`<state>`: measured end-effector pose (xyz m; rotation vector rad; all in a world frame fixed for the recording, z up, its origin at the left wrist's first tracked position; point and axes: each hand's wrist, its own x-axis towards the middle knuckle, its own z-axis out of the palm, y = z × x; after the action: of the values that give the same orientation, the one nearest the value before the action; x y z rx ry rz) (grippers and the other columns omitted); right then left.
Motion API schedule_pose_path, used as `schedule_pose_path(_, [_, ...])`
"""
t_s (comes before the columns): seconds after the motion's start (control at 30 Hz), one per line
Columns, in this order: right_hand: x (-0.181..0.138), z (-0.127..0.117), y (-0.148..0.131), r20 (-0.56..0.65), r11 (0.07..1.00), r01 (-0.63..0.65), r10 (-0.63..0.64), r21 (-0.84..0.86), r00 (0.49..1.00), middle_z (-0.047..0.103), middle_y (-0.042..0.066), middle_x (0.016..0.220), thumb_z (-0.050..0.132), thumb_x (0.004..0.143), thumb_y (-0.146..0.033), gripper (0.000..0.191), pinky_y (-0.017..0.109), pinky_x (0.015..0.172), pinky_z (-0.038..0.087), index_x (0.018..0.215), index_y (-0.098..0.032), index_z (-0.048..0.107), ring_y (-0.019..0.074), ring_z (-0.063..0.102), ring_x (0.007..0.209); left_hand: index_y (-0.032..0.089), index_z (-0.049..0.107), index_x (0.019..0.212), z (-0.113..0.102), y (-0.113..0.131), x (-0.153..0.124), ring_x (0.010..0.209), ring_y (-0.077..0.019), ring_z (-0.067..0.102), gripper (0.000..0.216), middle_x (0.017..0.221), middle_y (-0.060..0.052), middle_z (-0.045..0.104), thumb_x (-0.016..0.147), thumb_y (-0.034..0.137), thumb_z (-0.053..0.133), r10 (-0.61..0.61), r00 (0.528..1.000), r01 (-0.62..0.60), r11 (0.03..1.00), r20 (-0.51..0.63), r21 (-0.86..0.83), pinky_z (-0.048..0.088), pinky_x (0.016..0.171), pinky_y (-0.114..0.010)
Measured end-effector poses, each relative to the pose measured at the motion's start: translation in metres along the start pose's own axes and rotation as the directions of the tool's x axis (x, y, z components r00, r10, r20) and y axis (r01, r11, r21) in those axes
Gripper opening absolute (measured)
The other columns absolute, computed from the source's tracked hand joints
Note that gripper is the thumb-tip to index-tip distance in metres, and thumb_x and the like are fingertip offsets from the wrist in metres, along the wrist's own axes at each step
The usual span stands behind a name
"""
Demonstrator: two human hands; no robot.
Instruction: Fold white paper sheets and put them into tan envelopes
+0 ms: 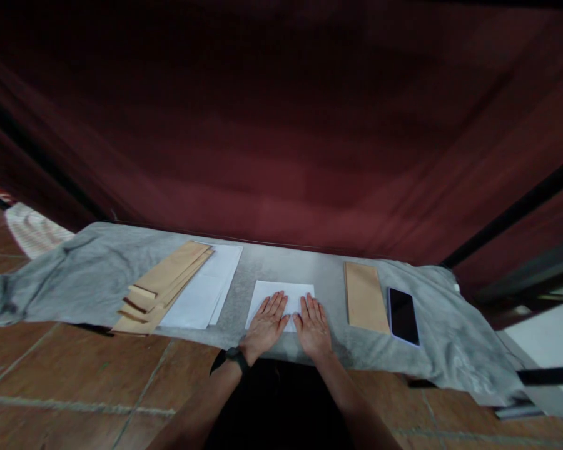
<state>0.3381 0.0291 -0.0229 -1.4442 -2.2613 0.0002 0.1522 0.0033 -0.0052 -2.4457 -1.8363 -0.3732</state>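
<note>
A white sheet of paper (pixel 281 289) lies in front of me on the grey cloth; whether it is folded I cannot tell. My left hand (pixel 268 320) rests flat on its left part, fingers stretched out. On the right part lies my right hand (pixel 313 324), also flat, partly past the sheet's edge. Neither hand grips anything. To the left, several brown paper envelopes (pixel 169 275) overlap a stack of white paper sheets (pixel 206 287). Over to the right is another brown envelope or small stack of them (pixel 366 297).
A phone (pixel 403 315) with a dark screen lies right of the brown envelope. Grey cloth (pixel 304 262) covers the narrow bench or table. Behind it rises a dark red panel (pixel 281 206). Tiled floor (pixel 98 387) shows in front. A white board-like surface (pixel 548 337) stands at far right.
</note>
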Motion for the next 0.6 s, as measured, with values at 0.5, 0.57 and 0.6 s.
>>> schedule_pose_path(0.5, [0.001,-0.007,-0.004,0.072,1.0,-0.025,0.026,-0.017,0.997,0.033,0.016,0.161,0.034,0.105,-0.042,0.058,0.048,0.123,0.023,0.154,-0.011,0.041,0.0294,0.035,0.149,0.01,0.042,0.152,-0.012,-0.034,-0.026,0.148,-0.0296,0.037,0.06,0.155,-0.016,0.046,0.104,0.043,0.029,-0.32,0.944,0.324,0.945,-0.075,0.043,0.027,0.123,-0.053])
schedule_pose_path(0.57, [0.001,-0.007,-0.004,0.073,0.999,-0.015,0.018,-0.033,0.997,0.033,0.017,0.161,0.035,0.105,-0.041,0.058,0.048,0.123,0.024,0.153,-0.009,0.043,0.0304,0.036,0.148,0.009,0.042,0.152,-0.011,-0.023,-0.019,0.149,-0.0297,0.035,0.06,0.155,-0.017,0.046,0.104,0.043,0.029,-0.322,0.941,0.326,0.945,-0.099,0.027,0.027,0.123,-0.052])
schedule_pose_path(0.6, [0.001,-0.008,-0.005,0.071,0.999,-0.012,0.015,-0.038,0.997,0.033,0.017,0.161,0.035,0.105,-0.041,0.058,0.048,0.122,0.024,0.152,-0.008,0.043,0.0306,0.036,0.148,0.01,0.04,0.153,-0.009,-0.015,-0.014,0.149,-0.0284,0.034,0.059,0.156,-0.016,0.045,0.104,0.042,0.028,-0.294,0.95,0.297,0.955,-0.101,0.012,0.028,0.123,-0.051])
